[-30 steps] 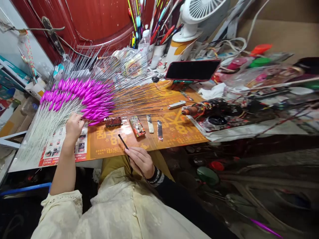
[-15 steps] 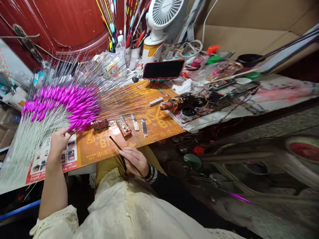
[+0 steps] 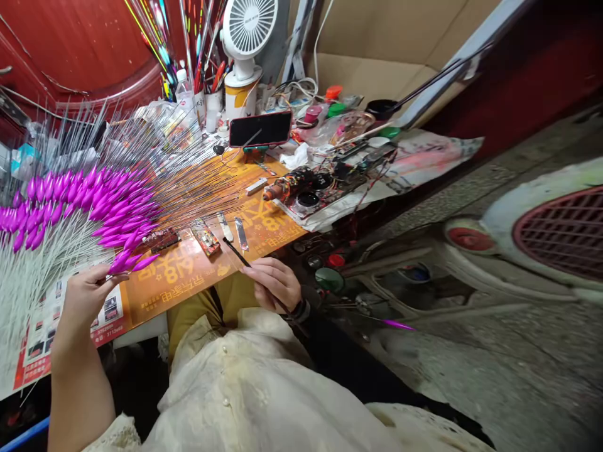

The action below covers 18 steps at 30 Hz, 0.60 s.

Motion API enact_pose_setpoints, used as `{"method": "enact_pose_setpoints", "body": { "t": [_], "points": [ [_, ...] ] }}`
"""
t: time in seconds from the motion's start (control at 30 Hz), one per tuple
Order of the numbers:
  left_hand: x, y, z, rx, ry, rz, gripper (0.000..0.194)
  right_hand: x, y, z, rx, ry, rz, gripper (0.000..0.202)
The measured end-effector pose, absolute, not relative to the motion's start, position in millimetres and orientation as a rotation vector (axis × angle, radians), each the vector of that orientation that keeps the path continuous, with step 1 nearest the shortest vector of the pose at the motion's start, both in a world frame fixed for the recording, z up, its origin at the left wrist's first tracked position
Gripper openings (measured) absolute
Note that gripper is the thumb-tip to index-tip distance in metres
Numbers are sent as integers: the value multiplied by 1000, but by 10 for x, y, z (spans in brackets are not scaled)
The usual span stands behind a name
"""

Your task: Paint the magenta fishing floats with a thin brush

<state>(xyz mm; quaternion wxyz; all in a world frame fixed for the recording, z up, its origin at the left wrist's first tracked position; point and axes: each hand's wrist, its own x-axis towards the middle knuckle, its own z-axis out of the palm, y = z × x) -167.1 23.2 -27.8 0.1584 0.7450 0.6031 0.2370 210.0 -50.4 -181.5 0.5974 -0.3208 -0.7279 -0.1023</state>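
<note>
Many magenta fishing floats (image 3: 78, 191) with long pale stems and thin dark tips lie fanned across the left of the table. At the near edge of the fan, my left hand (image 3: 87, 292) is closed in a pinch on a few fishing floats (image 3: 126, 260), whose bodies stick out past the fingertips. My right hand (image 3: 277, 282) is closed round a slim black stick (image 3: 237, 253), slanting up and left over the table's front edge. Its kind is not clear. Between the hands lie a paint-crusted block (image 3: 205, 237) and a dark crusted block (image 3: 162, 240).
Two small flat strips (image 3: 241, 233) lie beyond the stick. A phone (image 3: 260, 129) stands upright, with a white fan (image 3: 249, 28) behind it. Rightward are a dark rotary tool (image 3: 289, 183) and a black pot (image 3: 308, 199). One magenta float (image 3: 398, 324) sticks out below, beside a larger fan (image 3: 560, 232).
The view has swung right, so the scene sits further left. My left hand now has a few floats raised slightly apart from the fan. The stick remains in my right hand.
</note>
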Motion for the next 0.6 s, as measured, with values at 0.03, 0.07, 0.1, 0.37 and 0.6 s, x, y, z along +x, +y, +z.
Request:
{"method": "enact_pose_setpoints", "body": {
  "t": [0.03, 0.07, 0.1, 0.37, 0.6],
  "points": [
    [-1662, 240, -291, 2135, 1720, 655, 37, 2143, -464, -1819, -771, -1682, -249, 47],
    [-1655, 248, -305, 2144, 1719, 638, 38, 2181, -416, -1818, -803, -1676, -260, 47],
    [-1651, 255, -316, 2156, 1724, 623, 39, 2215, -361, -1813, -836, -1667, -269, 46],
    [-1679, 301, -374, 2169, 1786, 523, 36, 2308, 97, -1710, -1162, -1559, -175, 45],
    [-1688, 377, -455, 2197, 1798, 562, 28, 2292, 200, -1709, -1298, -1578, -138, 55]
  ]
}}
